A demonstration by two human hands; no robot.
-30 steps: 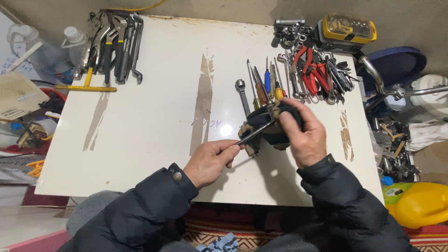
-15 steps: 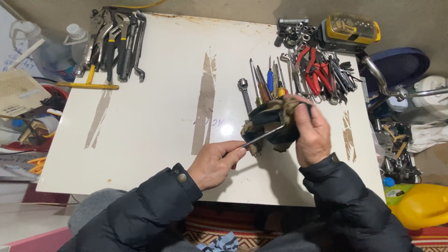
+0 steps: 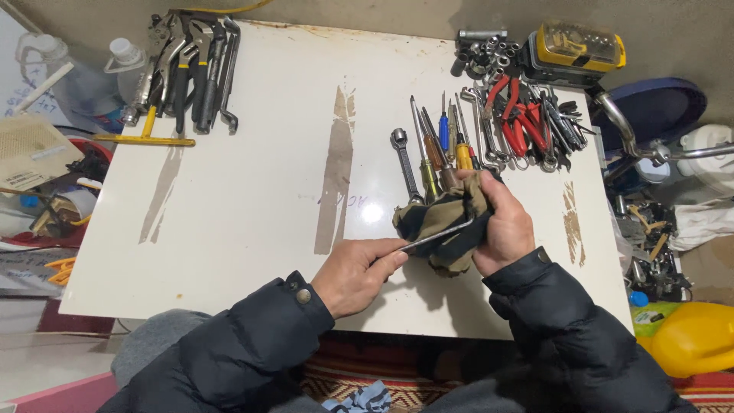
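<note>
Now metal tool (image 3: 436,235) spans left hand (image 3: 358,274) and right hand's (image 3: 503,223) rag (image 3: 443,218).

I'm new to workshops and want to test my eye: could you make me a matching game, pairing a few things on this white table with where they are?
Things:
1. cloth
2. thin metal tool
3. red-handled pliers
4. yellow case

Places:
A. far right corner of the table
B. bunched in the right hand
C. pinched by the left hand, its other end in the cloth
D. in the tool pile just in front of the yellow case

Pairs: 1-B, 2-C, 3-D, 4-A
</note>
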